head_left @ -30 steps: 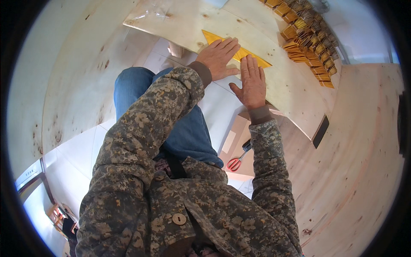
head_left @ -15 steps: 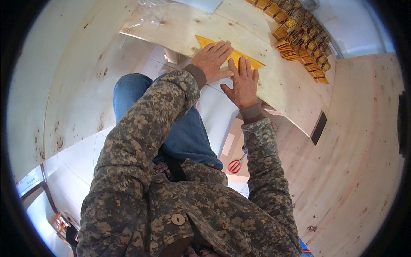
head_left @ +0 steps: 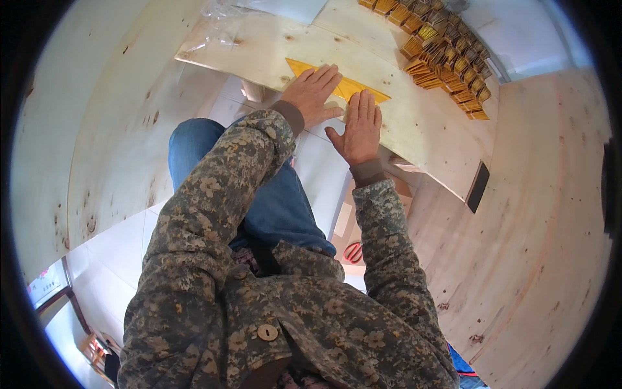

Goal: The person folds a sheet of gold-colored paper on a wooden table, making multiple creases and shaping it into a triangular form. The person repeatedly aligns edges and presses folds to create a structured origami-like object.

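A folded strip of yellow paper [head_left: 347, 89] with pointed ends lies along the near edge of a plywood board [head_left: 414, 133]. My left hand [head_left: 313, 95] rests flat over its left part, fingers stretched out and thumb pointing right. On its right part lie the fingertips of my right hand [head_left: 360, 129], with the fingers held straight and the thumb out to the side. Both hands press from above without gripping. The hands hide part of the strip, whose middle and both tips show.
Rows of bundled folded yellow-brown paper pieces [head_left: 447, 61] stand at the board's far right. Clear plastic film [head_left: 219, 24] and a white sheet [head_left: 295, 8] lie at the far left. A black piece [head_left: 478, 188] sits at the board's right corner. Red-handled scissors [head_left: 353, 252] lie below, partly behind my right sleeve.
My right hand has shifted slightly left and nearer along the strip, its fingers drawn closer together. My left hand stays flat on the paper. The whole view has shifted a little.
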Motion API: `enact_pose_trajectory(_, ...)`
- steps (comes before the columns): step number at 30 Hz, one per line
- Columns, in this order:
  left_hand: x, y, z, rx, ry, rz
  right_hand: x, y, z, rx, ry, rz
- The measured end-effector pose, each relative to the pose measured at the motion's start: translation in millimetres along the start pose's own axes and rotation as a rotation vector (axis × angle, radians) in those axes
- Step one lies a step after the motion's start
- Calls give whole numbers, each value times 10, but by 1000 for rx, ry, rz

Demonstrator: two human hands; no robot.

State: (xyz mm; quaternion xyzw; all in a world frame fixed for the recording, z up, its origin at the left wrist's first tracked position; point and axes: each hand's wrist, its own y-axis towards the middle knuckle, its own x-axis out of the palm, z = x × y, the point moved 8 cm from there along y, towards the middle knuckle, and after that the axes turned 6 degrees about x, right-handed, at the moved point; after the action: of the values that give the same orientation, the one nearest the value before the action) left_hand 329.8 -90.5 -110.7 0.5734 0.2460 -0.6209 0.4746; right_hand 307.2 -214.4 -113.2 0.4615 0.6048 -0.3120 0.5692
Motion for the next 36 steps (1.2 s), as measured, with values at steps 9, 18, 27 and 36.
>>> enact_pose_trajectory(9,48,-9,-27,-17,8,-18,-36,8,53,15,75,-36)
enact_pose_trajectory(18,-24,13,-80,-75,-21,-5,-114,24,-8,-2,-50,-71)
enact_pose_trajectory(27,-316,-150,-250,-140,-19,24,-106,60,-46,-25,-51,57)
enact_pose_trajectory(36,-405,-347,-78,-276,-193,-30,-135,568,104,-137,-62,103)
